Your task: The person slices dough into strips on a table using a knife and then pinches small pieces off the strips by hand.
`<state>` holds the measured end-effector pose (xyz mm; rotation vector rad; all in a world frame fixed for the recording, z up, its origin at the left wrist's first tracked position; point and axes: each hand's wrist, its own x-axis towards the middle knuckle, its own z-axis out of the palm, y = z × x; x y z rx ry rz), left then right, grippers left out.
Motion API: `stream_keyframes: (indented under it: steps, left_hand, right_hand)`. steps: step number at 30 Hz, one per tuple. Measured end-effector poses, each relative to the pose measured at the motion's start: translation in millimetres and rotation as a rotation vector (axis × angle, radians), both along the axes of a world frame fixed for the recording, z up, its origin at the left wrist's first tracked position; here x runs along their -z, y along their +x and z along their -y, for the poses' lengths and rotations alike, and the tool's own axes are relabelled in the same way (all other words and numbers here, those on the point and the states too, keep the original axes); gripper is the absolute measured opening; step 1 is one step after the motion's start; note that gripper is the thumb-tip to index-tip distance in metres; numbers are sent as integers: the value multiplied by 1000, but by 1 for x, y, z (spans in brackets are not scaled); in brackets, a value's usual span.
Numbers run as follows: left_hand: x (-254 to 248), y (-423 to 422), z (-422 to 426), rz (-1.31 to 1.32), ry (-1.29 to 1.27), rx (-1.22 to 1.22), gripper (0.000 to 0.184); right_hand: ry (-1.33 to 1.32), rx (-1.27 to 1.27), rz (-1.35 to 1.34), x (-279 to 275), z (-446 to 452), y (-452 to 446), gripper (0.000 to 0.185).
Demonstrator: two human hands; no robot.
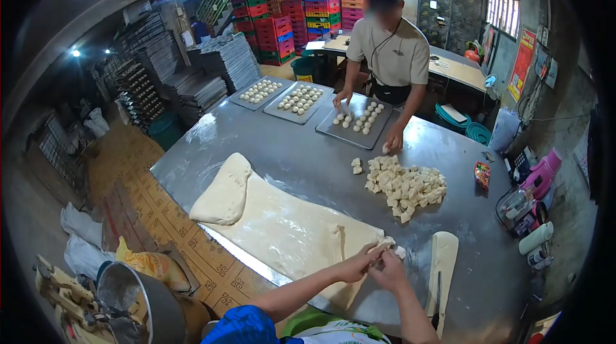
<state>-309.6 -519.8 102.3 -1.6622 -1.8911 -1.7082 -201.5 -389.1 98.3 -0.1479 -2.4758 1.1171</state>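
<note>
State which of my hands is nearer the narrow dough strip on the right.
Right. Your right hand is left of the narrow dough strip, apart from it; your left hand is farther left.

1. Worktable (289,158): smooth metal, softly reflective, smeared with powdery white in places.
2. Dough sheet (289,215): smooth and soft-looking, mostly matt, with a pale sheen across its middle.
3. Dough chunks (405,183): matt, rough and lumpy.
4. Dough balls (301,99): matt, smooth.
5. Baking tray (356,141): metal, satiny.
6. Stacked crates (276,36): hard plastic.
7. Blue sleeve (240,326): cloth.
8. Floor tiles (199,254): smooth, faintly glossy.
9. Large pot (162,312): dull metal.
10. Pink jug (542,174): glossy plastic.
</note>
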Motion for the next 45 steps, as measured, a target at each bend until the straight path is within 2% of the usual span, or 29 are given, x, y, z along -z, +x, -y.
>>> stream_keyframes:
  steps: [1, 5, 7, 8, 10, 12, 13, 15, 16, 17, 18, 20, 21, 25, 27, 28, 30, 31, 35, 36, 40, 41, 45]
  left_hand:
    - [2, 0, 3, 6, -8, -2, 39]
    - [4, -11, 3, 647, -525, 260, 41]
    - [39, 6, -8, 412, -574, 178, 42]
    - [34, 13, -6, 414, -582, 192, 42]
    - [4, 29, -2, -57, -899, 78, 32]
    - [-26, 44, 6, 227, -564, 326, 24]
    - [-10, 36, 7, 319, -603, 262, 27]
    - [5, 3, 3, 293, -558, 218, 39]
    - [6, 7, -4, 294, -565, 240, 39]
    - [6, 9, -11, 255, -417, 174, 38]
    - [4, 7, -21, 209, -265, 107, 38]
    - [6, 11, -27, 144, 24, -26, 37]
    - [13, 11, -22, 153, 17, -19, 37]
    - [48, -24, -8, 537, -414, 168, 38]
    - [23, -7, -13, 103, -910, 83, 42]
    - [7, -2, -6, 105, -904, 80, 42]
    - [-20, -1, 4, 22, -741, 363, 44]
    - [-13, -6, 6, 28, -745, 368, 44]
    - [36, -45, -12, 172, -308, 81, 44]
    - [33, -48, -17, 169, -295, 74, 44]
    - [20, -45, -30, 113, 11, 107, 40]
    - [21, -44, -28, 107, 15, 103, 40]
    - [26, -28, -19, 383, -657, 200, 36]
  right_hand:
    - [-8, -2, 6, -4, 4, 4, 17]
    - [-84, 34, -60, -37, 3, 4, 25]
    - [93, 232, -94, 1, 2, 5, 25]
    - [89, 246, -88, 10, -2, 5, 25]
    - [332, 350, 225, 18, -25, 7, 29]
    - [231, 456, 605, 34, -49, 9, 30]
    - [212, 500, 630, 46, -49, 21, 30]
    - [288, 299, 102, 60, -49, 21, 33]
    - [165, 218, 114, 54, -37, 19, 32]
    - [44, 131, 119, 42, -27, 12, 31]
    - [47, 146, 114, 23, -25, 6, 31]
    - [-170, -166, 357, -4, -14, 8, 28]
    - [-178, -159, 365, -4, -6, 9, 28]
    - [-25, 226, 1, -9, 6, -7, 27]
    - [102, 466, 251, 8, 3, -7, 29]
    - [108, 463, 251, 18, -8, -9, 29]
    - [265, 488, 633, 33, -31, -15, 28]
    - [260, 488, 641, 33, -27, -14, 28]
    - [175, 346, -69, 17, -17, -15, 28]
    - [186, 338, -75, 11, -16, -18, 28]
    - [-50, 185, -99, 1, 6, -24, 28]
    - [-48, 180, -105, 3, 8, -25, 28]
    - [45, 484, -27, 12, 5, -22, 32]
